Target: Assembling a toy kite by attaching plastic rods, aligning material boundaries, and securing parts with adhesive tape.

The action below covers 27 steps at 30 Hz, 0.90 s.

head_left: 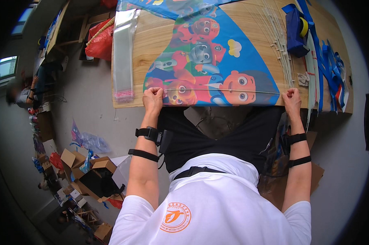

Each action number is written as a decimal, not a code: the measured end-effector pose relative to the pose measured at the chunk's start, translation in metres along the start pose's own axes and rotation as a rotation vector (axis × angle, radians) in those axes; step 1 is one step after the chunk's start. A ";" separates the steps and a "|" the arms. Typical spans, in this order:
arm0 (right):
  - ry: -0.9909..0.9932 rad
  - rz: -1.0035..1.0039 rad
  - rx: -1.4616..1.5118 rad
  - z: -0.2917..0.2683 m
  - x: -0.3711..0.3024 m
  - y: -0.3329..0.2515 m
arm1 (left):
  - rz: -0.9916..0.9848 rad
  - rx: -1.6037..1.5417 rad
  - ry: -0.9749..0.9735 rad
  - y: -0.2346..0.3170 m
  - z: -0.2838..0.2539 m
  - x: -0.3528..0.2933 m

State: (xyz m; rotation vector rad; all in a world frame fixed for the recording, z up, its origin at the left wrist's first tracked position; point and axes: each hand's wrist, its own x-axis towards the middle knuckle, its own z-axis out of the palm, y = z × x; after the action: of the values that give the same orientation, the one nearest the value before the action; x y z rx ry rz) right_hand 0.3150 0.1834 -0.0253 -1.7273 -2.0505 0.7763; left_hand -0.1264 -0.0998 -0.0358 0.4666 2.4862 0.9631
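one thin pale rod (pixel 221 90): lies across the wide end of a triangular cartoon-print sheet (pixel 211 53), just inside the edge nearest the person.
rod's long axis: runs left to right, close to parallel with that edge; it lies to the right of the left fingers and to the left of the right ones, so neither hand is nearer.
left hand (pixel 153 99): thumb and fingertips together, pinched on the rod's left end, over the sheet's left corner.
right hand (pixel 292 101): thumb and fingertips together at the rod's right end, just beside the sheet's right corner; how firm the pinch is, i cannot tell.
wooden table (pixel 153 36): bears the sheet, with clear plastic sleeves (pixel 124 53) to its left and a fan of pale rods (pixel 285 61) to its right.
beyond the fan: blue tape dispenser (pixel 295 34), then blue ribbons (pixel 326 61).
left of the table: red plastic bag (pixel 99 47) near it; open cardboard boxes (pixel 104 164) lower down on the floor.
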 end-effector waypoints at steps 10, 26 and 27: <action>-0.002 -0.009 0.013 0.001 0.000 0.002 | 0.015 0.030 -0.014 0.005 -0.002 -0.004; 0.007 0.014 -0.003 0.003 -0.003 -0.007 | -0.034 0.069 -0.028 0.009 -0.004 -0.002; 0.004 0.016 -0.006 0.002 -0.003 -0.008 | -0.041 0.048 -0.032 0.008 -0.004 -0.002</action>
State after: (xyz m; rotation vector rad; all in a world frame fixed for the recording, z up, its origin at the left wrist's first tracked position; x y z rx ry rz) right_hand 0.3079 0.1797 -0.0220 -1.7489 -2.0409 0.7716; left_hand -0.1260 -0.0969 -0.0267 0.4410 2.4844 0.8752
